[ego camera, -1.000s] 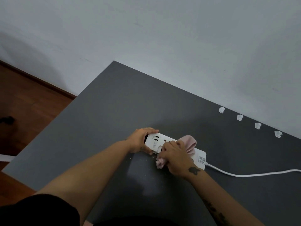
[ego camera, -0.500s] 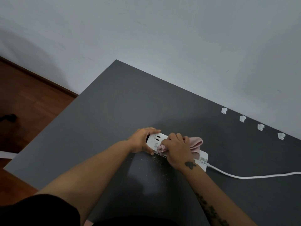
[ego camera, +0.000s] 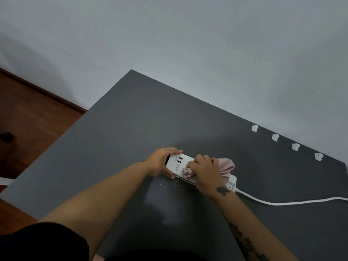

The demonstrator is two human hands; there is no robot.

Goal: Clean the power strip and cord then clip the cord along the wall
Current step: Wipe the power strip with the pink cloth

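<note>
A white power strip with two USB ports lies on the dark grey table. My left hand grips its left end. My right hand presses a bunched pink cloth onto the strip's top, covering its middle. The white cord leaves the strip's right end and runs off the right edge of the view. Several small white cord clips sit in a row along the table's back edge by the wall.
Fine crumbs or dust are scattered on the table in front of the strip. The pale wall rises behind the table. Wooden floor shows at the left, beyond the table's edge.
My right hand with the cloth has slid leftwards along the strip, from its front edge onto its top. The left hand has kept its hold on the left end.
</note>
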